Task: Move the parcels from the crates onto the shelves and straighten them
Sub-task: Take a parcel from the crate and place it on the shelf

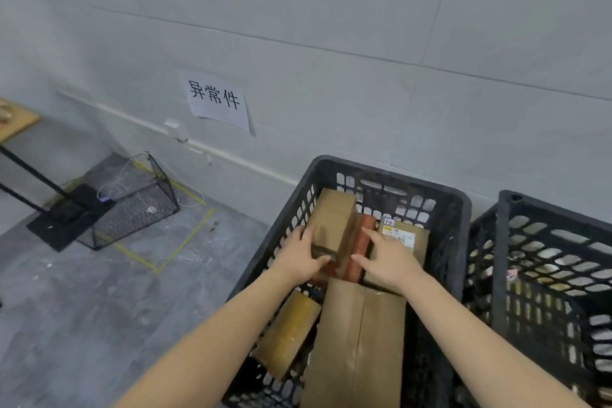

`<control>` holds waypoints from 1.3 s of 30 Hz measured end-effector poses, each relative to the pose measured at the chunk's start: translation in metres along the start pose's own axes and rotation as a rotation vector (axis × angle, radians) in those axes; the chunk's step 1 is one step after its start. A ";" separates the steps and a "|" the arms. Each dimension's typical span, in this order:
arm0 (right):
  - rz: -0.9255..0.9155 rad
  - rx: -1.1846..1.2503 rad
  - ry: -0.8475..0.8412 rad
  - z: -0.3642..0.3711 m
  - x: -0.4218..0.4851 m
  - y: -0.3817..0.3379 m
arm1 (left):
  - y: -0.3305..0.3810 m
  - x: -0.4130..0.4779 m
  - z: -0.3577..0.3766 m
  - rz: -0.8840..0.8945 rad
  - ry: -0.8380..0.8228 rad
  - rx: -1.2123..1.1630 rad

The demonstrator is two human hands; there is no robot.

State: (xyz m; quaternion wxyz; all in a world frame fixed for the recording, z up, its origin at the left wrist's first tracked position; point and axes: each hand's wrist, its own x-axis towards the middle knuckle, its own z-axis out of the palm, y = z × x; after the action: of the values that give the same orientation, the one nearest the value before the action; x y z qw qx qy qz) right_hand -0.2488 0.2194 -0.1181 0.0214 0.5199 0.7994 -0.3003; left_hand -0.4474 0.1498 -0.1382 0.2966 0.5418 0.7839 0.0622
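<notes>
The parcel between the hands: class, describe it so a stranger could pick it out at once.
Find the black crate under the wall sign. At its far end the plain brown parcel lies tilted atop the others, between left hand and right hand. Unlike the red parcel and labelled parcel beside it, it shows no label.

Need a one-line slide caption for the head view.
Left hand grips a brown parcel in the black crate; right hand reaches in beside it.
</notes>
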 end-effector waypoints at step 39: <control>-0.244 0.558 0.095 -0.113 -0.085 -0.045 | 0.084 -0.080 -0.104 0.330 0.033 -0.802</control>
State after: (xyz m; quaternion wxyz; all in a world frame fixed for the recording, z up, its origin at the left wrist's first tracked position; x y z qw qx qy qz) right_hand -0.2164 0.1940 0.0249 -0.1956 0.4194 0.7428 -0.4838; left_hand -0.4152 0.1363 0.0138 0.4571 0.5006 0.6054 0.4172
